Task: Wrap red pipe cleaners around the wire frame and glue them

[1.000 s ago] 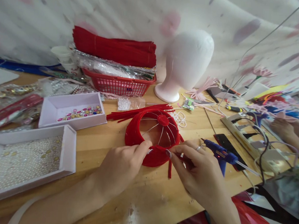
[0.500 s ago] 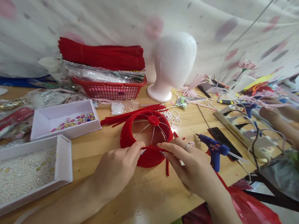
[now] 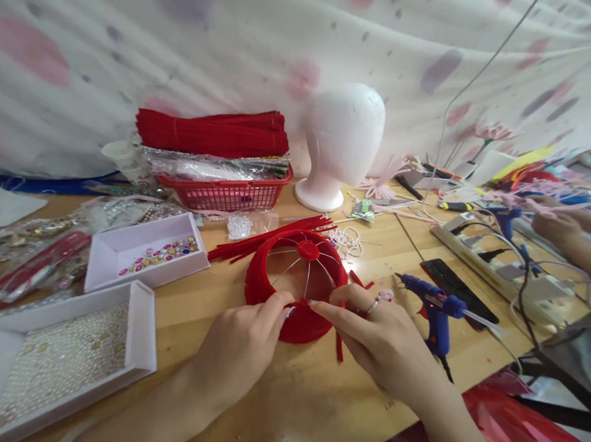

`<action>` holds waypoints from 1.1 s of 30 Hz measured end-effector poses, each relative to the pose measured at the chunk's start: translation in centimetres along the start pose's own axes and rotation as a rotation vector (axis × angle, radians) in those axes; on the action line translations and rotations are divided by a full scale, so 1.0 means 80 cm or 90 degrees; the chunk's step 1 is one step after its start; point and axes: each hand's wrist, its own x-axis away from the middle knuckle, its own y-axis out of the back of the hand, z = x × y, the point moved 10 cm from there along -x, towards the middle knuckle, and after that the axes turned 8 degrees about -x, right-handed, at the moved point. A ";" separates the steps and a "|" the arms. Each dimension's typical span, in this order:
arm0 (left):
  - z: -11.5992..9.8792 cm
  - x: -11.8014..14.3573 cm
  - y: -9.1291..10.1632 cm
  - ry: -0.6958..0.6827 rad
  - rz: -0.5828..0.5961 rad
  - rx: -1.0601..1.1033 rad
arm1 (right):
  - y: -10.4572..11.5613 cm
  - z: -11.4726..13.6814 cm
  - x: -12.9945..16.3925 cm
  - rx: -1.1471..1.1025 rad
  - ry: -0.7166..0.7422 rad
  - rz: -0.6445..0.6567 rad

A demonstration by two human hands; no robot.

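We see 2 bare hands working at a wooden bench (image 3: 210, 309). Between them sits a round red frame (image 3: 296, 281), wrapped in red fuzzy stem, with thin wire spokes meeting at a red hub. The left hand (image 3: 240, 344) rests at the frame's near rim, its fingers (image 3: 280, 303) pinched together on the rim. The right hand (image 3: 383, 340), wearing a ring, meets it from the other side, its fingers (image 3: 325, 311) closed on a loose red stem (image 3: 339, 347) that hangs down at the rim. A blue glue gun (image 3: 435, 309) lies just right of that hand. Left of the frame stand 2 white trays, 1 of gems (image 3: 148, 255) and 1 of pearls (image 3: 67, 350).
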 end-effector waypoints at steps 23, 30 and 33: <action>-0.006 0.005 0.019 -0.027 -0.034 0.035 | 0.003 0.006 -0.001 -0.028 -0.006 0.008; -0.016 0.005 0.023 -0.084 -0.072 0.042 | 0.003 0.004 0.000 -0.036 -0.009 -0.006; -0.019 0.006 0.028 -0.106 -0.087 0.039 | 0.004 0.005 -0.001 -0.040 -0.005 -0.016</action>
